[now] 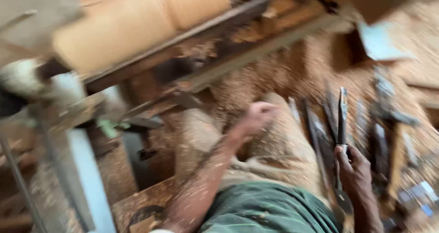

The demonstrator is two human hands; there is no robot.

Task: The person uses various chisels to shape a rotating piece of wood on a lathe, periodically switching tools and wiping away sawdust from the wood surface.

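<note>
The view is blurred by motion. My right hand (354, 169) grips a long dark metal chisel (342, 118) that points away from me, over a row of similar tools lying in sawdust. My left hand (258, 115) is closed in a loose fist above my knee, and I cannot tell whether anything is in it. My forearm is dusted with sawdust. A pale turned wooden workpiece (137, 22) sits across the lathe bed (219, 45) at the upper left.
Several chisels and metal tools (384, 118) lie on the sawdust-covered floor at right. A pale blue post (87, 169) stands at lower left. My green garment (270, 210) fills the bottom. A flat grey sheet (382, 43) lies at upper right.
</note>
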